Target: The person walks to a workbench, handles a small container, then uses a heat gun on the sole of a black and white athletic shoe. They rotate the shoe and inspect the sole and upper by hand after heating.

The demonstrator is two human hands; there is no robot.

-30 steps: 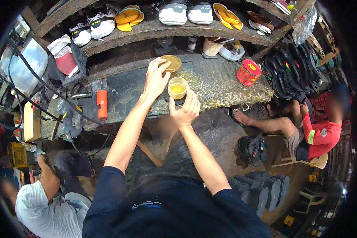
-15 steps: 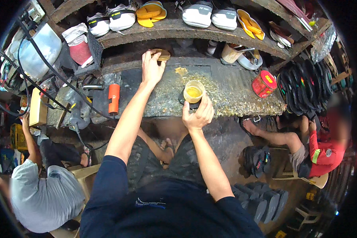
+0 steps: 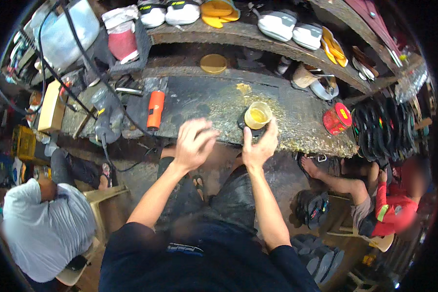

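Observation:
A small translucent tub [image 3: 258, 115] with yellowish liquid or glue in it stands on the worn bench, over a black piece that is mostly hidden beneath it. Around the tub's near right side, the thumb and fingers of my right hand [image 3: 261, 146] hold it. My left hand [image 3: 193, 146] hovers at the bench's front edge, slightly blurred, its fingers apart and nothing in them. Toward the back of the bench lies a round yellowish lid [image 3: 213, 63], away from both hands.
On the bench are an orange cylinder [image 3: 155, 110], a grey power tool [image 3: 105, 114] with cables, and a red can [image 3: 337, 118]. White shoes [image 3: 277, 25] line the shelf above. Black sandals [image 3: 382, 117] are stacked at the right. Co-workers sit on both sides.
My left hand has let go of the lid at the back and drawn nearer to me. My right hand stays at the tub. The whole view has shifted a little.

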